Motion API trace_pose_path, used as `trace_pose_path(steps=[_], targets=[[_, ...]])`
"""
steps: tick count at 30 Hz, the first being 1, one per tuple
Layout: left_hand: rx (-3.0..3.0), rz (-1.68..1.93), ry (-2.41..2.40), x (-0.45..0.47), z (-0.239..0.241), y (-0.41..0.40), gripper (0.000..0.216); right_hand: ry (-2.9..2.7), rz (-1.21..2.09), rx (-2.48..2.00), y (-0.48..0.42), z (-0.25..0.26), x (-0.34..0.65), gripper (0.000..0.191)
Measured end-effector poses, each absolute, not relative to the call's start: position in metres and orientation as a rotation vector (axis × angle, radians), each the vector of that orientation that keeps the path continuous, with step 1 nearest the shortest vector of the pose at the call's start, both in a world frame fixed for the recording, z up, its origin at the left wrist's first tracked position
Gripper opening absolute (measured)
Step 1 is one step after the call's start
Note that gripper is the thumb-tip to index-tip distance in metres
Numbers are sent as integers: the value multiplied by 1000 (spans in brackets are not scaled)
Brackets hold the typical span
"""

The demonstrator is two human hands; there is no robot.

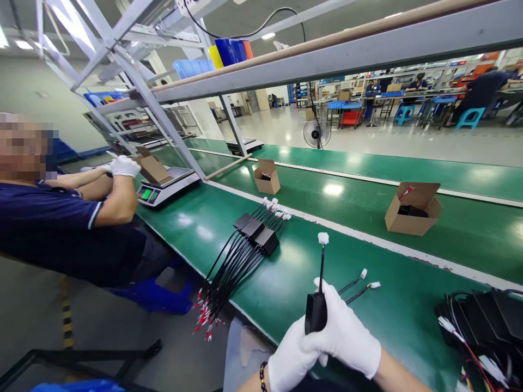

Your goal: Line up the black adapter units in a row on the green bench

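Black module (315, 312) with its wire sticking up to a white plug (323, 238) sits gripped in both gloved hands over the near edge of the counter (368, 256). Left hand (291, 359) cups it from below, right hand (347, 332) has its fingers wrapped shut around the body. I'd keep the grip on the casing, not the wire, so the leads (359, 286) trailing onto the counter don't snag.
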State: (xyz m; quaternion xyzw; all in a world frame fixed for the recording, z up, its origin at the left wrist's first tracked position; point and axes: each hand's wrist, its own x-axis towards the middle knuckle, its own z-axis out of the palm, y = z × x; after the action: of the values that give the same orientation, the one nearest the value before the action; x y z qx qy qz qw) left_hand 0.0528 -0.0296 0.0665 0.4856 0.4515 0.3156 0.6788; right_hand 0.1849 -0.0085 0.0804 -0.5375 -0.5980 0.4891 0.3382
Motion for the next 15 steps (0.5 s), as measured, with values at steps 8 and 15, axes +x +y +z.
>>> trace_pose_path(steps=[8, 15], targets=[[1277, 509, 1203, 51, 79, -29, 47, -1405, 1369, -1274, 4, 68, 192, 32], [1529, 584, 1258, 41, 76, -30, 62, -1142, 1441, -1124, 9, 66, 193, 57]])
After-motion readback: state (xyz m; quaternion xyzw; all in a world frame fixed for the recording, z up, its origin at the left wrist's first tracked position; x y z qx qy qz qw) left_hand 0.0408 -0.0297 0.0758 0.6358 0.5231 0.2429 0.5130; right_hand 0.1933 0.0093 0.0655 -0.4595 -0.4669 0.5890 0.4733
